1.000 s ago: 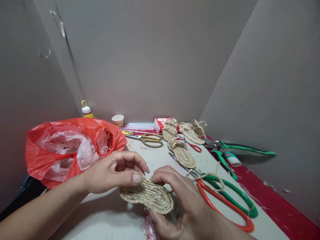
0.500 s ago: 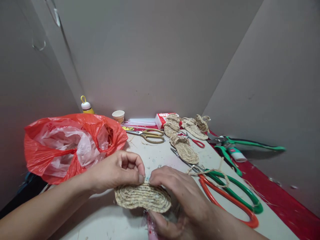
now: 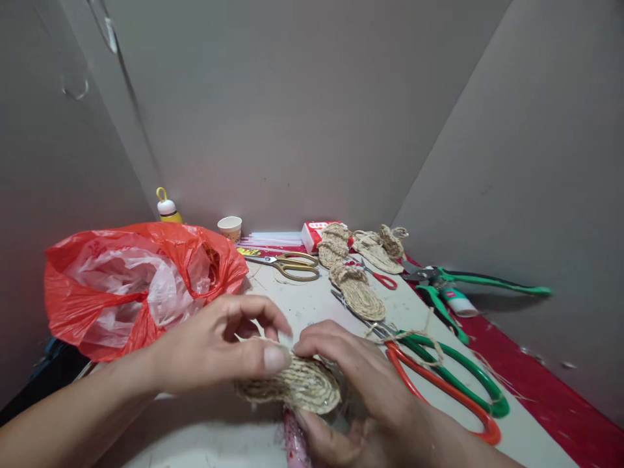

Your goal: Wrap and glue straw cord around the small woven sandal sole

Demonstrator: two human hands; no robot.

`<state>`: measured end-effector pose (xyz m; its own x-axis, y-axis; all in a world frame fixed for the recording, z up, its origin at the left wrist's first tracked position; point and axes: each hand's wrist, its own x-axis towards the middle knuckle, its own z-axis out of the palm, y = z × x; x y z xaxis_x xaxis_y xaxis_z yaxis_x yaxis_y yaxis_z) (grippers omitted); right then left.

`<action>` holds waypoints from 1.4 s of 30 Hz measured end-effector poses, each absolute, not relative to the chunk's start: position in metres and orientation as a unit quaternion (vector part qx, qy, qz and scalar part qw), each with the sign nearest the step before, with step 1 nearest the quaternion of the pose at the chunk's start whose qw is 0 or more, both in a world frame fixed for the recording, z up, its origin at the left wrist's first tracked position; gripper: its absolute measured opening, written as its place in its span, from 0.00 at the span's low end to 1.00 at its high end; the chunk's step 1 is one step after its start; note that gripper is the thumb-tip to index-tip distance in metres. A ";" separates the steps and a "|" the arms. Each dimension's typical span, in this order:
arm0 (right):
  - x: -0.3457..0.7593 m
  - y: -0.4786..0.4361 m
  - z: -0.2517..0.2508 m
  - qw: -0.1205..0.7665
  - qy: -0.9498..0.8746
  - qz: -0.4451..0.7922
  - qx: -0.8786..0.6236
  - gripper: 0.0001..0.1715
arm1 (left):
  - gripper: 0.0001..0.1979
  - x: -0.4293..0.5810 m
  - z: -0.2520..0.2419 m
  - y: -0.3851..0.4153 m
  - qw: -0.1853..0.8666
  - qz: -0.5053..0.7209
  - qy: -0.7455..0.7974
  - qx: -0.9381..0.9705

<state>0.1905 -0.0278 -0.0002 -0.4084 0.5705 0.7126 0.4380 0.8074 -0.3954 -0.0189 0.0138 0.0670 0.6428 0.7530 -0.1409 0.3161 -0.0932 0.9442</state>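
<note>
Describer: Grey partition walls (image 3: 312,97) box in a white table (image 3: 312,305), edged on the right by red cloth (image 3: 536,390). A crumpled red plastic bag (image 3: 121,286) slumps at the left, its mouth open toward the worker, apparently so it can be reached into.

Listener: Where are the hands?

Describer: Both meet low in the centre. The left hand (image 3: 219,348) pinches thumb and forefinger tight on the upper edge of a small woven sole (image 3: 302,387). The right hand (image 3: 365,390) closes on the sole's other side, fingers curled over it and thumb beneath. The sole seems held just above the table, nearly flat, probably so both hands can work its rim where the fingertips meet.

Listener: And around them?

Describer: Just right of the right hand lie large scissors (image 3: 448,383) with one red and one green loop, a straw cord (image 3: 414,338) draped over them. Further back, green-handled shears (image 3: 468,283) rest on the cloth. Several strapped woven sandals (image 3: 358,292) sit mid-table beyond the hands, seemingly set out of the way. Gold-handled scissors (image 3: 287,265) lie beside them. A paper cup (image 3: 229,227) and a yellow bottle (image 3: 166,207) stand against the back wall.
</note>
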 end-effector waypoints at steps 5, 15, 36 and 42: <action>0.192 -0.027 -0.005 0.477 -0.820 0.098 -0.300 0.30 | 0.27 -0.028 0.078 0.003 0.367 0.143 0.373 0.840; 0.191 -0.028 0.001 0.493 -0.815 0.096 -0.288 0.28 | 0.18 -0.021 0.073 -0.008 0.283 0.134 0.361 0.878; 0.186 -0.024 0.014 0.528 -0.718 0.287 -0.352 0.08 | 0.21 -0.023 0.069 -0.006 0.309 0.166 0.346 0.870; 0.181 -0.021 0.002 0.634 -0.540 0.389 -0.395 0.02 | 0.34 -0.010 0.041 0.004 0.521 0.382 0.324 0.691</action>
<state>0.1813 -0.0210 0.0015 0.1148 0.9190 0.3772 -0.0667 0.3859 -0.9201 -0.0096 0.0042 0.0407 0.4983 0.8457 0.1909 0.0503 -0.2480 0.9675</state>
